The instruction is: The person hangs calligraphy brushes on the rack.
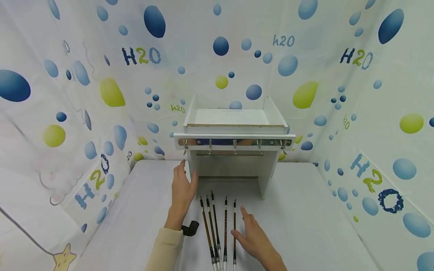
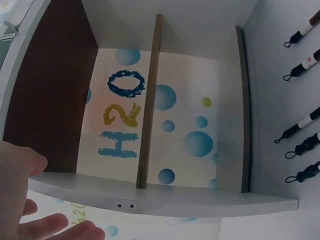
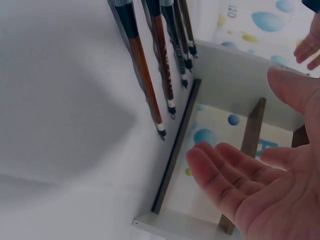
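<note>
A white wooden rack (image 1: 225,131) stands at the back of the table, with a tray-like top, a front rail of metal hooks (image 1: 235,145) and an open space below. Several calligraphy brushes (image 1: 234,226) lie side by side in front of it, their hanging loops toward the rack. My left hand (image 1: 182,188) is raised by the rack's left side panel, fingers extended and holding nothing; whether it touches the panel I cannot tell. Just right of the rightmost brush is my right hand (image 1: 252,237), palm turned inward, fingers loosely extended and nothing held. The brush tips fall outside the views.
The white table (image 1: 305,210) extends to both sides of the rack. Printed cloth walls (image 1: 190,45) with blue and green drops enclose it at the back and sides. A black band with a small device (image 1: 191,228) sits on my left wrist.
</note>
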The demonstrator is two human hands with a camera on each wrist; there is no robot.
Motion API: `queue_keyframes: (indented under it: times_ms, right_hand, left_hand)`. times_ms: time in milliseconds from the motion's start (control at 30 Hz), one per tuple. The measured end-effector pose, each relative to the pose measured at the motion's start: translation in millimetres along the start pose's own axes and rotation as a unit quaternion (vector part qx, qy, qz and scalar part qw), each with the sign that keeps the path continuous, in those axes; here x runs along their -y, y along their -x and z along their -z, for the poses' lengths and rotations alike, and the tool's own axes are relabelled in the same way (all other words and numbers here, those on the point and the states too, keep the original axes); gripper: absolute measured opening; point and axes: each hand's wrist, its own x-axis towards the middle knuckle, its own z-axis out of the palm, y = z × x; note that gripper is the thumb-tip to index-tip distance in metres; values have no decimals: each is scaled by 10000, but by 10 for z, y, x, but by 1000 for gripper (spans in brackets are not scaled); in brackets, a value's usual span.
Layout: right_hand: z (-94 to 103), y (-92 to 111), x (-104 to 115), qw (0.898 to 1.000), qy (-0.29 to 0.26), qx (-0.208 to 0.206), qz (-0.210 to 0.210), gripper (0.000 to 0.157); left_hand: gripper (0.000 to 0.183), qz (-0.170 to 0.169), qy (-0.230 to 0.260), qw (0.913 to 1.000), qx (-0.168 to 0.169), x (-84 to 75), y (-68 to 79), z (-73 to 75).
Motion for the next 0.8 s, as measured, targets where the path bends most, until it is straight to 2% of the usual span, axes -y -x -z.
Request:
queue_keyframes:
  times_ms: [167,400,567,800]
  right_hand:
    - [-76,-5,-25,9998,-52,167,-82,84]
    - [-202,-13,-54,9982,-220,362,-433,80]
    - [-315,-24,-98,9975,-315,329,-540,75]
    - [-445,-35,-151,9990,-64,99,-435,66]
  left_hand:
    - [58,196,117,9997,0,21,-100,-24]
    - [59,453,217,9987,120,-17,-293,-19]
    - [56,379,299,9988,15,-57,-412,-11]
    - [38,103,260,9992,-268,-70,-488,-30]
